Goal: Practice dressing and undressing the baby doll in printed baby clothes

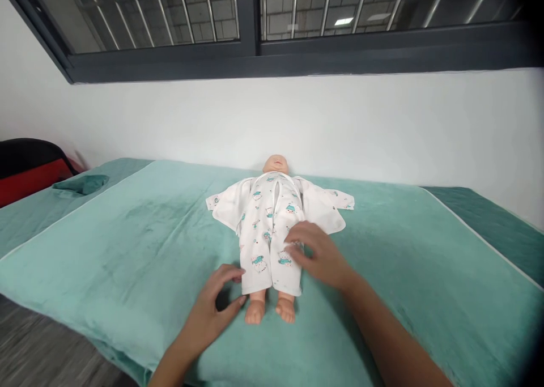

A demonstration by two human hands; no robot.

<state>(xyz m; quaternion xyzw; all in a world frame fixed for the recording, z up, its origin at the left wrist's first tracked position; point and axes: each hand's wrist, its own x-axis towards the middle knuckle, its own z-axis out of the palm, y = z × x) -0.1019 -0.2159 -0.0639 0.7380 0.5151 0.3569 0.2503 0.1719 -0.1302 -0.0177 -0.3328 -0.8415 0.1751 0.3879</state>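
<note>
1. Bed (pixel 140 234): its green cover fills the lower frame; I read it as soft underneath.
2. Window (pixel 250 41): barred, along the top, well apart from the hands.
3. Doll (pixel 276 164): on its back at frame centre, head close to the wall (pixel 272 120). I judge it light and firm, best steadied at the trunk or ankles.
4. Shirt (pixel 238 205): spread to both sides; thin, probably limp.
5. Trousers (pixel 257 228): chest to ankles, soft and likely to bunch; I'd take the hems or side edges.
6. Red-and-black thing (pixel 38 177): far left edge, out of the way.
7. Left hand (pixel 221 296): grip spread at the lower left trouser edge. Right hand (pixel 321 254): grip parted, hiding part of the other leg; I can't tell whether it touches.
</note>
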